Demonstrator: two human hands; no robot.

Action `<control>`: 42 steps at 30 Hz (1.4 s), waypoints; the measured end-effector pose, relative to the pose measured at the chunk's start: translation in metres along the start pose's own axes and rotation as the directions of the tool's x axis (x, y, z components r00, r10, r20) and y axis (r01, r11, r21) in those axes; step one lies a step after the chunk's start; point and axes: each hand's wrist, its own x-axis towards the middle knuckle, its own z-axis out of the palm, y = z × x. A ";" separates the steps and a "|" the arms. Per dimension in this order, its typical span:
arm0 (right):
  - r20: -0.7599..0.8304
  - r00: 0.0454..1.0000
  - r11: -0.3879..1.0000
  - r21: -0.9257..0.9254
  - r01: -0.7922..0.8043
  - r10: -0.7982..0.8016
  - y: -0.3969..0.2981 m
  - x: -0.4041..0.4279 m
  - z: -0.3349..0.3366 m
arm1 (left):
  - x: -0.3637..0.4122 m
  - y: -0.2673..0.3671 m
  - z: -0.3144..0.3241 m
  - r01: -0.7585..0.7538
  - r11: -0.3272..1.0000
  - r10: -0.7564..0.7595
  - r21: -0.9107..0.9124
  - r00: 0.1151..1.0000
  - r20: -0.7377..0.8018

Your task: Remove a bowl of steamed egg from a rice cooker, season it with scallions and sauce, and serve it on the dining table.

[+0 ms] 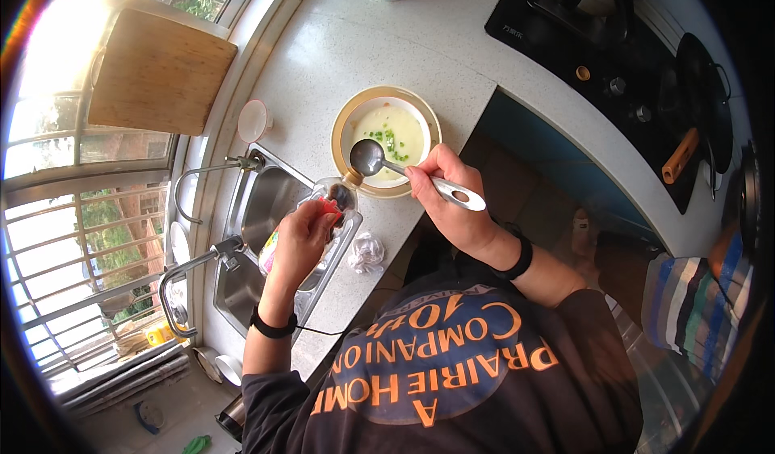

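Note:
My left hand (301,233) grips a clear plastic bottle (342,195) with dark contents and a red part near the fingers. The bottle is tilted, its yellowish neck beside the bowl of a metal spoon (367,157). My right hand (451,194) holds that spoon by its long handle, which has a hole at the end. Below the spoon, a white bowl (431,128) sits within a tan-rimmed dish (342,121). Pale yellow food (372,120) fills the bowl, topped with chopped green onion (390,141). Whether liquid is leaving the bottle I cannot tell.
A steel double sink (266,190) with a faucet (227,251) lies under the left arm. Crumpled white plastic (366,253) rests on the counter edge. A small cup (254,121), a wooden cutting board (160,72) and a black cooktop (563,48) surround the counter (387,48).

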 end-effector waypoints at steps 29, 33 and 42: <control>-0.008 1.000 1.000 -0.027 -0.003 0.003 0.004 0.004 0.002 | 0.007 -0.004 -0.002 -0.041 0.994 0.043 0.100 0.999 -0.016; -0.008 1.000 1.000 -0.015 0.000 0.000 0.005 0.003 0.002 | 0.008 -0.005 -0.003 -0.053 0.991 0.055 0.123 0.998 -0.014; 0.056 0.997 0.997 -0.056 -0.058 0.061 0.003 0.002 0.001 | 0.008 -0.008 -0.004 -0.073 0.985 0.076 0.158 0.997 -0.014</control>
